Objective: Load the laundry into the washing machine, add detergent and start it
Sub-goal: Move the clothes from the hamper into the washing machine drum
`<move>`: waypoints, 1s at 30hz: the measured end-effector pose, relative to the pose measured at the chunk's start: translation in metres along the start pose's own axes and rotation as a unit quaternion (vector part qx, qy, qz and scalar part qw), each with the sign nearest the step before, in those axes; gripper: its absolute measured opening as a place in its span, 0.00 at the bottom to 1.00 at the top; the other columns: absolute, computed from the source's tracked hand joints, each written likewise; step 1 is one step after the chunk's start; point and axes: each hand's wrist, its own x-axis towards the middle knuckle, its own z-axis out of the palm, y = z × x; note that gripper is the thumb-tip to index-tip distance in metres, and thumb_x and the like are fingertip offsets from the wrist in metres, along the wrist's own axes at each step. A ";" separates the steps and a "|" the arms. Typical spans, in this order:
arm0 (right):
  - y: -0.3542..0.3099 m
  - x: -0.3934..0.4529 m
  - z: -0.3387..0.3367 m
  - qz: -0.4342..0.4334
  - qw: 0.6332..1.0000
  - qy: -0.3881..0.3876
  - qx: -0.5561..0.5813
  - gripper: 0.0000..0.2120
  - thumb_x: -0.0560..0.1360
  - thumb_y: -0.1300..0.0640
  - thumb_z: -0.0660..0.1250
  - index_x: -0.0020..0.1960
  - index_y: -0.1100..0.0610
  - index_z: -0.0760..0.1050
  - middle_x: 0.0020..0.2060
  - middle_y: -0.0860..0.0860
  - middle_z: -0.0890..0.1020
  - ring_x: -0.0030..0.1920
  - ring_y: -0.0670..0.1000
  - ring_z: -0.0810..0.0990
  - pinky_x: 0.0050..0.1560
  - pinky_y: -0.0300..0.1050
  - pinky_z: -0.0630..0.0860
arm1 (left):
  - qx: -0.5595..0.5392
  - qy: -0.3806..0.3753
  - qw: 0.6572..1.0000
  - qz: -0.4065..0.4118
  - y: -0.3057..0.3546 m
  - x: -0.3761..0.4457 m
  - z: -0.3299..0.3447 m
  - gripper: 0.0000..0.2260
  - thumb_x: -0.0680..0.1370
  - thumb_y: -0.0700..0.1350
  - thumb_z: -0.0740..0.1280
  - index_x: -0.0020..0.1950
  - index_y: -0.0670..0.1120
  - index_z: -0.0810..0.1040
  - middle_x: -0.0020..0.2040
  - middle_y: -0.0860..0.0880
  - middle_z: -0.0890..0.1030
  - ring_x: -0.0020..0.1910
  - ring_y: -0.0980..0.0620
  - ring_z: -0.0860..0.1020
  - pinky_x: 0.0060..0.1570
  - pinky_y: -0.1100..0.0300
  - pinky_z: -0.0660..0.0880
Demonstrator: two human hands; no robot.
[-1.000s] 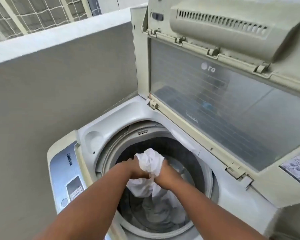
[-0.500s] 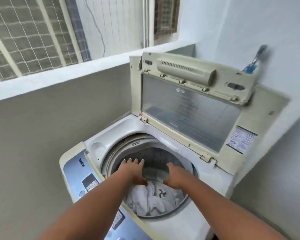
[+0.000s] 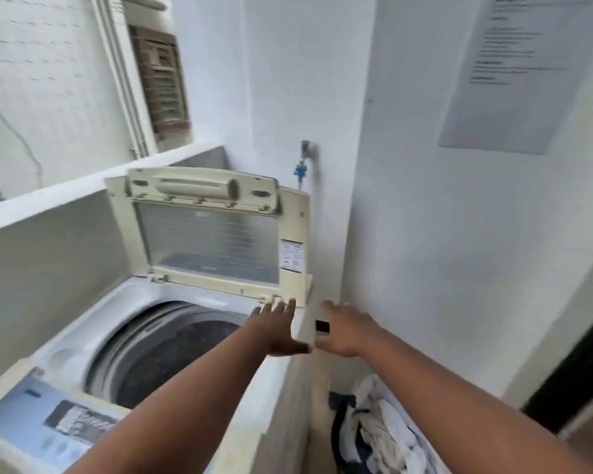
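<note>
A top-loading washing machine [image 3: 93, 323] stands at the lower left with its cream lid [image 3: 206, 234] raised upright. Its drum [image 3: 172, 350] looks dark from this angle, and the clothes inside are hidden. My left hand [image 3: 277, 331] hovers over the machine's right rim with fingers spread and holds nothing. My right hand [image 3: 344, 331] is in the air just past the machine's right side, fingers relaxed and empty. A pile of white and dark laundry [image 3: 374, 429] lies on the floor to the right of the machine, below my right arm.
The blue control panel [image 3: 48, 425] sits at the machine's front left. A grey parapet wall [image 3: 48, 254] runs behind the machine. A tap with a blue fitting [image 3: 302, 162] is on the white wall. A paper notice [image 3: 514, 70] hangs at the upper right. A dark doorway [image 3: 575, 378] is at the right.
Both hands let go of the white cloth in the drum, lifted out and moved right. The view swung right and up, bringing the laundry pile on the floor into sight.
</note>
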 end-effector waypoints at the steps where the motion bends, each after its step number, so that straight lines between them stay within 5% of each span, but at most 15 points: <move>1: 0.023 -0.007 -0.006 0.016 1.000 0.002 0.017 0.39 0.69 0.38 0.68 0.73 0.52 0.59 0.66 0.56 0.73 0.66 0.58 0.71 0.61 0.55 0.72 | -0.001 0.002 1.000 0.011 0.018 0.006 -0.002 0.51 0.70 0.72 0.60 0.79 0.45 0.39 0.80 0.44 0.49 0.78 0.41 0.50 0.76 0.44 0.50; 14: 0.296 -0.083 0.038 0.164 0.970 -0.117 0.139 0.36 0.73 0.44 0.66 0.75 0.52 0.55 0.68 0.55 0.71 0.66 0.56 0.72 0.62 0.50 0.71 | 0.021 -0.096 0.991 0.090 0.255 0.089 0.080 0.48 0.72 0.70 0.60 0.79 0.47 0.39 0.80 0.45 0.46 0.78 0.42 0.47 0.77 0.47 0.46; 30: 0.345 -0.011 0.167 0.186 0.907 -0.344 0.157 0.29 0.74 0.49 0.63 0.72 0.54 0.60 0.64 0.53 0.73 0.60 0.52 0.75 0.60 0.45 0.72 | 0.001 -0.234 0.969 0.080 0.233 0.201 0.210 0.51 0.69 0.72 0.62 0.79 0.47 0.42 0.80 0.45 0.49 0.78 0.43 0.48 0.76 0.46 0.44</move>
